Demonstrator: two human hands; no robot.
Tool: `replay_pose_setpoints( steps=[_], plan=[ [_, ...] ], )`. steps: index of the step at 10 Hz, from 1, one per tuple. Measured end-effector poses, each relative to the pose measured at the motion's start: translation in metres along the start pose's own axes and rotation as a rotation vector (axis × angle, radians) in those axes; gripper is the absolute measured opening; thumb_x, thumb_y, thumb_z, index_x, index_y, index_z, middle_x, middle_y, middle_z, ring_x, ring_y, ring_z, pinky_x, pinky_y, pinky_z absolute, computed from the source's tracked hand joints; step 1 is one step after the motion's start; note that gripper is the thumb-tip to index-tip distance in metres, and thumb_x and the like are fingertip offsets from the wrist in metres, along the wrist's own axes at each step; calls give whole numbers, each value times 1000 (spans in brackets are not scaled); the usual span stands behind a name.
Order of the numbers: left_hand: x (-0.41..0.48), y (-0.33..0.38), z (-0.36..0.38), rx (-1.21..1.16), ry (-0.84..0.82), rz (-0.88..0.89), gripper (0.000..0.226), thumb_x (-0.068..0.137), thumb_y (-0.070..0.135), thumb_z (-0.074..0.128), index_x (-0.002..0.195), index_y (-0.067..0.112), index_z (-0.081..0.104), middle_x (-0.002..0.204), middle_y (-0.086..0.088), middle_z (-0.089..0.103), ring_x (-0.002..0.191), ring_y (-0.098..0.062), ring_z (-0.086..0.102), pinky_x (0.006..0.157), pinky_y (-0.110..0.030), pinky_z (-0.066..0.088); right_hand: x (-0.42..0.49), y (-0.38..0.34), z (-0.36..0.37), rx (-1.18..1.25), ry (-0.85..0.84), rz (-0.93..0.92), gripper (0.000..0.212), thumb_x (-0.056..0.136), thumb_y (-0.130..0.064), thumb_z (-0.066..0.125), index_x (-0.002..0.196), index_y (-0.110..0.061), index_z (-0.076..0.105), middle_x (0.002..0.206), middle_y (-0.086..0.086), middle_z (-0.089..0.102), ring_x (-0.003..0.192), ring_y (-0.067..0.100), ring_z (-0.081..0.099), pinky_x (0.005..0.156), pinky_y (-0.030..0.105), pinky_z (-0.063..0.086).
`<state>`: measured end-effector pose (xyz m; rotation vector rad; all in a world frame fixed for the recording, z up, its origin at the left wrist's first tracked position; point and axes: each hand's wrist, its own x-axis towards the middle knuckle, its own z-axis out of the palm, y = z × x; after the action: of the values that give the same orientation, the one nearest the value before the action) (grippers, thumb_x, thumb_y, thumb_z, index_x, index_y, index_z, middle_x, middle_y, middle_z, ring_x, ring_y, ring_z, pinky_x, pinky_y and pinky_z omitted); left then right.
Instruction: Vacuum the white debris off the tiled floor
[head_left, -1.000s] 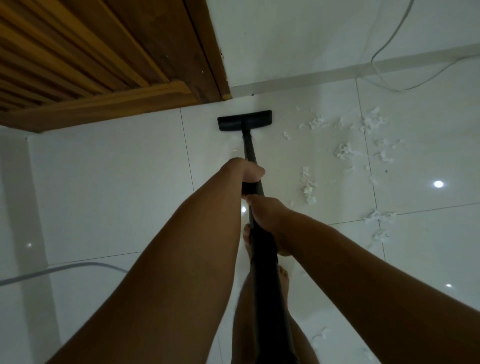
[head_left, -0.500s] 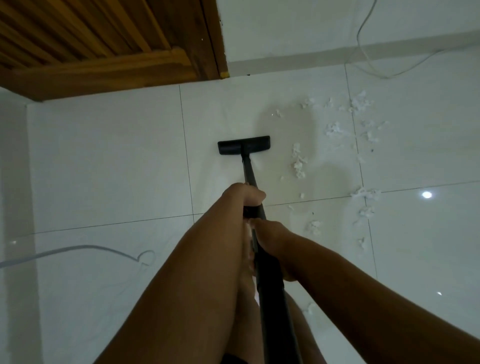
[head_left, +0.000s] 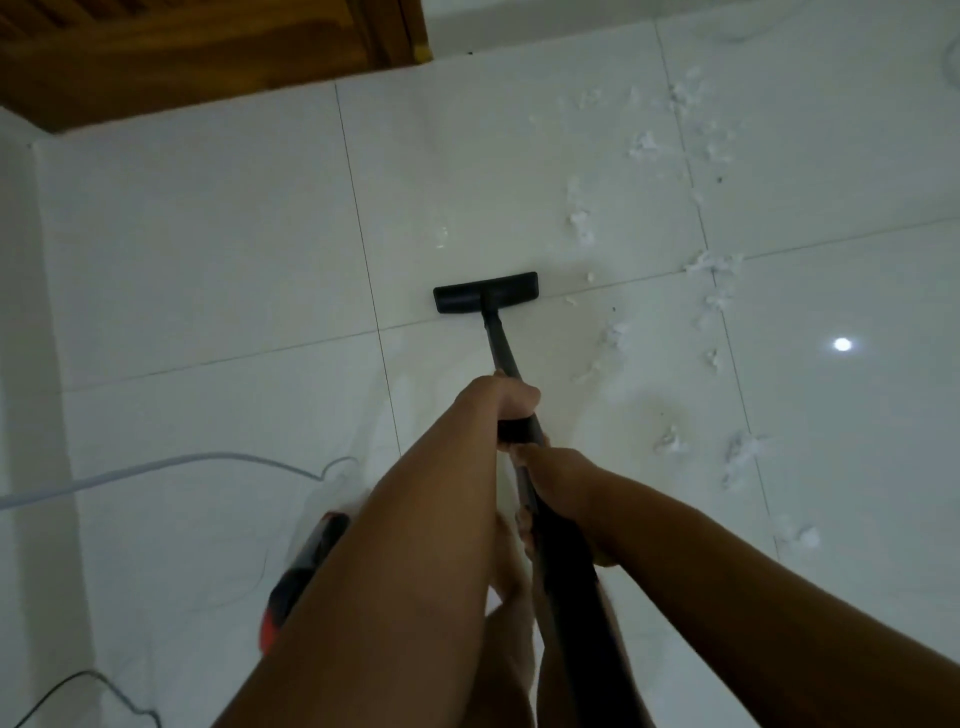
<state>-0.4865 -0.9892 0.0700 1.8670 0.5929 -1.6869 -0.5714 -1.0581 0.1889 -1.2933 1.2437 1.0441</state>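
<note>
We read this as a home room: glossy white tiled floor (head_left: 208, 260), dark wooden frame (head_left: 182, 57) at the wall, a pale cable (head_left: 156, 467) trailing over the tiles, a red-and-black household vacuum body (head_left: 306, 561), bare legs.

No legible text or labels

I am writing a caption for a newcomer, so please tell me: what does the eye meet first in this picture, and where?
First the black nozzle, flat on the white floor at the centre, its tube gripped by the left hand and, nearer the camera, the right hand. Next the white debris, scattered on the tiles right of the nozzle. A dark wooden door fills the top left corner.
</note>
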Motion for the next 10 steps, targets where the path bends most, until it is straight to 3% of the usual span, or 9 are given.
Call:
replay_pose_setpoints(
  steps=[1,2,3,4,6,7,8,9,10],
  plan=[
    [2,-33,39,3,3,-12,76,100,36,50,161,25,5,138,-21,52,107,-36,67,92,-48,61,-24,41,-8,236,22,207,31,107,-34,41,84,-17,53,76,6,51,60,17,52,72,34,54],
    [2,-63,73,27,10,-7,78,98,38,50,162,26,6,141,-19,50,113,-36,64,97,-48,58,-43,83,-19,-82,-107,140,36,105,-32,45,89,-3,57,57,10,49,40,19,46,47,26,46],
    [-3,-88,106,6,0,-16,78,100,37,48,162,26,3,141,-19,51,110,-35,65,94,-46,58,-52,126,-25,-91,-163,183,32,104,-30,48,88,-4,55,57,8,47,38,17,43,43,21,44],
    [-3,-115,142,9,12,-29,82,98,38,48,163,28,0,142,-18,50,115,-36,62,100,-49,55,-47,167,-30,-95,-160,159,36,103,-35,51,114,-2,59,63,8,51,42,17,47,47,22,48],
    [-8,-169,224,32,63,-37,85,98,44,48,164,26,-3,162,-14,32,139,-39,44,114,-53,42,-44,267,-49,-112,-148,129,44,104,-41,45,127,-4,54,58,11,53,32,19,48,37,19,46],
    [1,-202,273,66,80,-56,97,84,56,49,163,31,-1,161,-13,35,140,-41,44,116,-56,38,-33,325,-58,-131,-117,127,44,104,-42,44,125,-5,57,66,10,56,41,19,51,47,23,49],
    [-19,-230,318,18,98,-28,84,98,46,49,163,27,1,157,-16,40,130,-37,52,111,-49,44,-26,380,-68,-158,-121,115,40,102,-45,46,112,-8,57,76,9,58,53,20,53,62,31,50],
    [-36,-256,353,-40,75,-6,76,105,36,46,164,25,-1,150,-19,44,106,-31,60,86,-41,54,-38,427,-75,-154,-147,129,38,100,-46,51,102,-8,56,74,7,59,56,17,55,60,28,51],
    [-55,-278,387,-88,49,-26,74,105,34,46,163,26,0,140,-21,51,100,-33,65,80,-42,61,-20,481,-77,-360,-104,-35,91,64,-83,56,124,-15,60,120,8,65,101,24,62,98,43,50]
  ],
)
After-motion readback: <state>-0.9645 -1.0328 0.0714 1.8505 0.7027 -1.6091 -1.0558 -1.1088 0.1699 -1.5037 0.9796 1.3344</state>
